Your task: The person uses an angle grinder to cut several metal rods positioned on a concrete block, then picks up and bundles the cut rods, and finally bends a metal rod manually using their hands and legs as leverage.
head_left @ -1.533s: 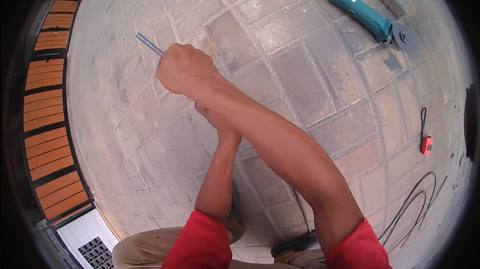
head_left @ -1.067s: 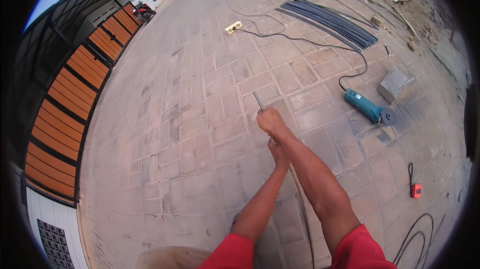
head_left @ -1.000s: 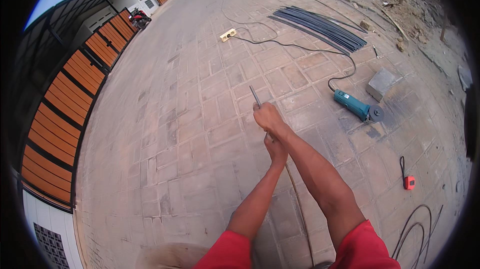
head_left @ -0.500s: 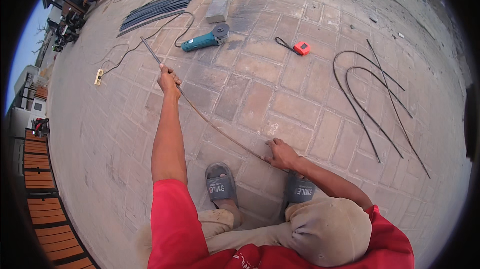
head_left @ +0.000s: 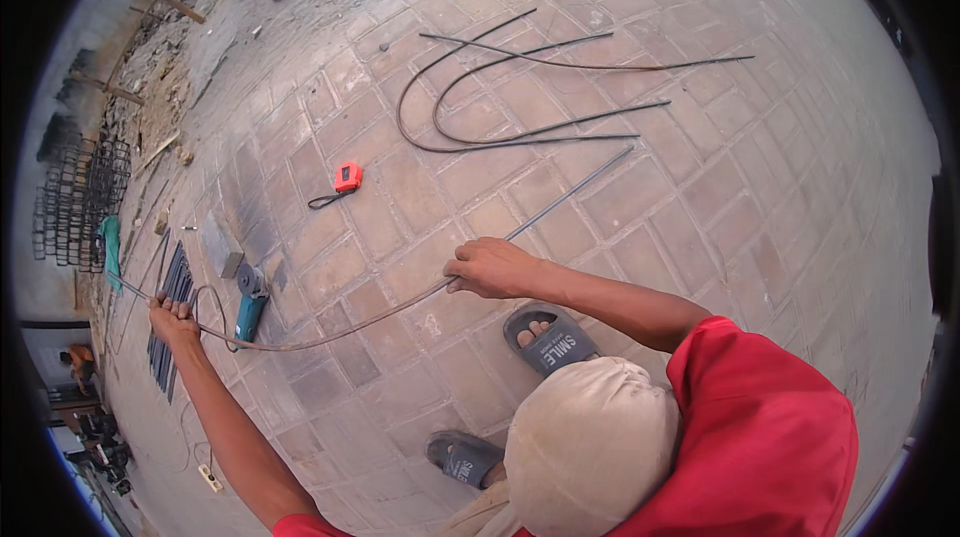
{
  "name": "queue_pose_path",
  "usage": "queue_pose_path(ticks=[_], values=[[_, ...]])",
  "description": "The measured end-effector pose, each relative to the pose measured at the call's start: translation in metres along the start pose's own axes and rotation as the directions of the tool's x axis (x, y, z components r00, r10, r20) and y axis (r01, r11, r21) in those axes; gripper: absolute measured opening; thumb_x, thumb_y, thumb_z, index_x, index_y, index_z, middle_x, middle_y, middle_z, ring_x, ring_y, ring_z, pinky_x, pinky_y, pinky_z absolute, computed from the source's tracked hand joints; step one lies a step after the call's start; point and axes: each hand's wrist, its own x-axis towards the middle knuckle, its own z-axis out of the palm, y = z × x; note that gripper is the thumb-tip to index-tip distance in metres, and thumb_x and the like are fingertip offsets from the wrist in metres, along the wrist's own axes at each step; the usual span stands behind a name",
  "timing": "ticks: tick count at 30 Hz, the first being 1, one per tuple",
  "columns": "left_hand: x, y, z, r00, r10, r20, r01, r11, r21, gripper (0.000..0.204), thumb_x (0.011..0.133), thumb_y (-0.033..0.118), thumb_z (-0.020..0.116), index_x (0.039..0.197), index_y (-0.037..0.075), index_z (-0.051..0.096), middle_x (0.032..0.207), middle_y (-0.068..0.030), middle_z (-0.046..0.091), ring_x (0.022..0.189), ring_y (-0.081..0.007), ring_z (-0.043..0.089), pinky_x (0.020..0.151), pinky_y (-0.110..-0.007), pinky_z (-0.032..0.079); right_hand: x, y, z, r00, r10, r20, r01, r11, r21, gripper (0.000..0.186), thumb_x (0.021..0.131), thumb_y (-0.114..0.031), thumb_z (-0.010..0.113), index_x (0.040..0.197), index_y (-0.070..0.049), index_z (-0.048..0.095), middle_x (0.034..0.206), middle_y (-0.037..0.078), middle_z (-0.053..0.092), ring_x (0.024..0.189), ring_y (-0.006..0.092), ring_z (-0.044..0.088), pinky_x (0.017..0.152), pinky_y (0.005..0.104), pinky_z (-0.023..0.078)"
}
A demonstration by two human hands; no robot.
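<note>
A long, thin metal rod (head_left: 345, 330) is held across in front of me, bowed between my two hands. My left hand (head_left: 174, 321) is closed round it near its far left end, close to a bundle of dark rods (head_left: 165, 352) on the ground. Fingers of my right hand (head_left: 492, 267) grip the rod further along, above the paving. Beyond them its straight end points up to the right, near two U-shaped rods (head_left: 402, 107) and one slightly curved rod (head_left: 640, 68) lying on the bricks.
A teal angle grinder (head_left: 250, 315) rests beside a grey block (head_left: 221, 246). A red tape measure (head_left: 348, 177) lies on the paving, and a power strip (head_left: 210, 478) is at lower left. Metal frames (head_left: 85, 202) stand at far left. My sandals (head_left: 553, 339) are below my right hand.
The view has swung to the right. My arms are spread wider and the rod now reaches past my right hand, which has moved away from my foot. Both hands stay on the rod.
</note>
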Motion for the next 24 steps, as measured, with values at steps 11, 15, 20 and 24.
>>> queue_pose_path(ticks=[11, 15, 20, 24], values=[[-0.040, -0.088, 0.107, 0.965, -0.170, 0.199, 0.175, 0.985, -0.007, 0.037, 0.106, 0.030, 0.037, 0.102, 0.001, 0.060, 0.066, 0.0017, 0.044, 0.051, -0.0104, 0.039, 0.046, -0.028, 0.038, -0.059, 0.019, -0.103, 0.991, 0.115, -0.060, -0.127, 0.957, -0.260, 0.015, 0.088, -0.024, 0.068, 0.100, -0.015, 0.065, 0.082, 0.007, 0.057, 0.082, 0.0256, 0.059, 0.075, 0.0389, 0.046], [-0.118, -0.094, 0.256, 0.842, -0.148, 0.518, -0.002, 0.961, 0.277, 0.051, 0.102, 0.037, 0.050, 0.133, -0.004, 0.052, 0.111, -0.0157, 0.061, 0.101, -0.0261, 0.060, 0.090, -0.037, 0.049, -0.070, 0.111, -0.201, 0.962, 0.142, -0.235, -0.238, 0.859, -0.454, 0.016, 0.090, -0.019, 0.066, 0.105, -0.014, 0.067, 0.085, 0.005, 0.058, 0.085, 0.0238, 0.058, 0.081, 0.0373, 0.044], [-0.174, -0.121, 0.306, 0.709, -0.129, 0.693, -0.373, 0.765, 0.525, 0.066, 0.095, 0.041, 0.061, 0.142, -0.004, 0.046, 0.130, -0.0205, 0.059, 0.115, -0.0283, 0.058, 0.094, -0.037, 0.048, -0.062, 0.191, -0.234, 0.856, 0.157, -0.494, -0.475, 0.617, -0.628, 0.044, 0.091, -0.020, 0.064, 0.133, -0.011, 0.053, 0.122, 0.011, 0.060, 0.117, 0.0277, 0.054, 0.102, 0.0422, 0.037], [-0.201, -0.147, 0.251, 0.501, -0.374, 0.780, -0.482, 0.628, 0.611, 0.058, 0.095, 0.035, 0.063, 0.137, -0.003, 0.052, 0.127, -0.0184, 0.061, 0.112, -0.0253, 0.060, 0.094, -0.035, 0.047, -0.057, 0.193, -0.153, 0.858, 0.268, -0.438, -0.459, 0.782, -0.421, 0.042, 0.090, -0.021, 0.065, 0.129, -0.008, 0.054, 0.122, 0.013, 0.059, 0.115, 0.0308, 0.054, 0.100, 0.0427, 0.040]])
